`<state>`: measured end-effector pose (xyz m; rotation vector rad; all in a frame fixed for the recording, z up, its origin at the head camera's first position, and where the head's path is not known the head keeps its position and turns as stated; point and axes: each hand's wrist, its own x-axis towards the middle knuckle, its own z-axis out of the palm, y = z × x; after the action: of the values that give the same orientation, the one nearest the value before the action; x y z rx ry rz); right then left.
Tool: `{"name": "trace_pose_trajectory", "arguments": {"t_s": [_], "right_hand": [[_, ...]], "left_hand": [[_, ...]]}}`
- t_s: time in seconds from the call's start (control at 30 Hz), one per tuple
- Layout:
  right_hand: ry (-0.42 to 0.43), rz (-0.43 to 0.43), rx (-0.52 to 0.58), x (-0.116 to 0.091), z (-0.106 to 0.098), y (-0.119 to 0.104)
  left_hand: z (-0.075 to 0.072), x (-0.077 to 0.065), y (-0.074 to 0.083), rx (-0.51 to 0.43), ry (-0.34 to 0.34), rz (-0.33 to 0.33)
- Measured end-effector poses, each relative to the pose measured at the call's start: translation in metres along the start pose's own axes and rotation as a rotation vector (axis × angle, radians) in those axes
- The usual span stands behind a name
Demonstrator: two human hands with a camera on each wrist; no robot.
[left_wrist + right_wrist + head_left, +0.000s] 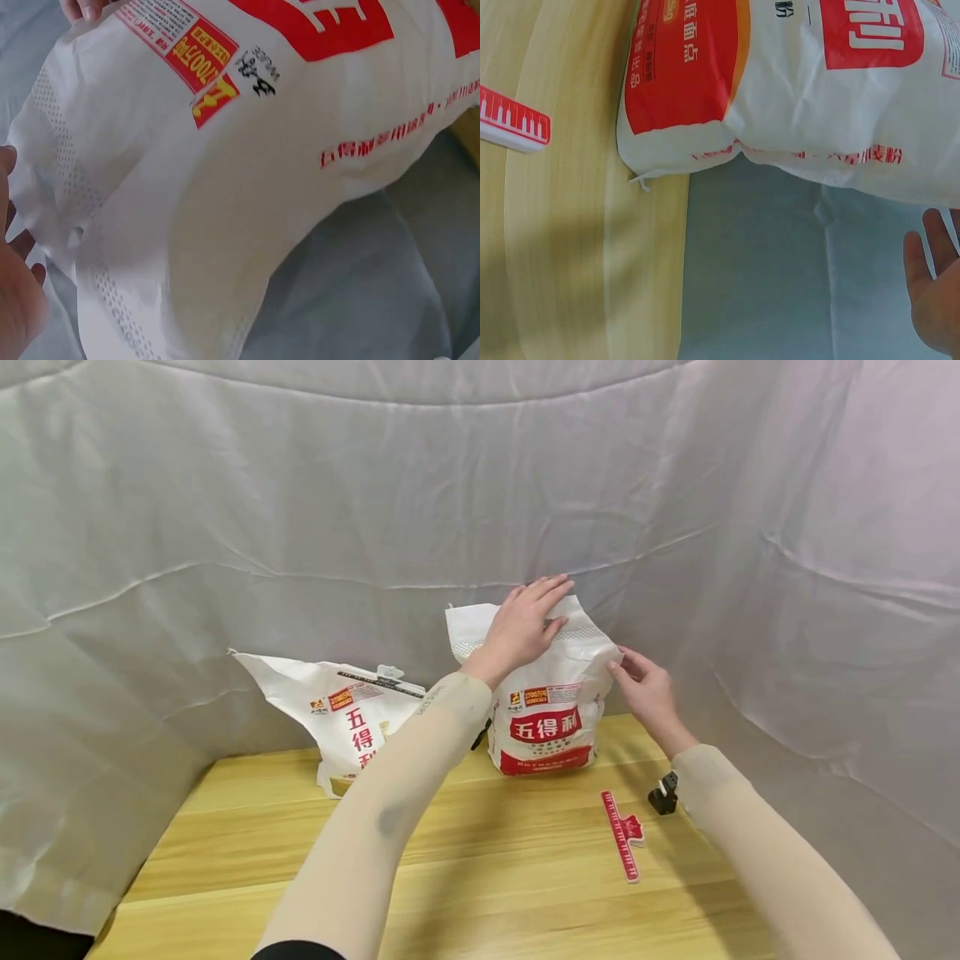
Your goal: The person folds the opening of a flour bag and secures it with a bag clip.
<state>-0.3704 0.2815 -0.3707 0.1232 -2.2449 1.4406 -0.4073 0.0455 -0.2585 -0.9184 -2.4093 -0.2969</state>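
A white and red flour bag point(546, 727) stands upright on the table against the back curtain, its top rising loose. My left hand point(523, 622) lies across the upper part of the bag with its fingers fairly straight. At the bag's upper right edge, my right hand point(647, 689) pinches the material between thumb and fingers. The left wrist view shows the folded, perforated top of the bag point(217, 180) up close, beside the left hand point(19, 277). Seen from the right wrist, the lower fingers of the right hand point(937, 292) are spread beside the bag point(802, 97).
To the left leans a second flour bag point(330, 718), with a dark bag clip point(382, 683) across its top; my left forearm hides part of it. A red ruler-like bag clip point(621, 839) lies on the wooden table point(517, 877). Near my right sleeve is a small black object point(663, 794).
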Motion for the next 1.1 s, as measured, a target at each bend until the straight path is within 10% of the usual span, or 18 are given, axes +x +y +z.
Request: {"name": "trace_pose_trajectory", "arguments": {"t_s": [1.1], "right_hand": [[0.104,0.035,0.035,-0.012,0.011,0.006]], "left_hand": [[0.021,-0.017,0.010,-0.149,0.260,0.023]]}}
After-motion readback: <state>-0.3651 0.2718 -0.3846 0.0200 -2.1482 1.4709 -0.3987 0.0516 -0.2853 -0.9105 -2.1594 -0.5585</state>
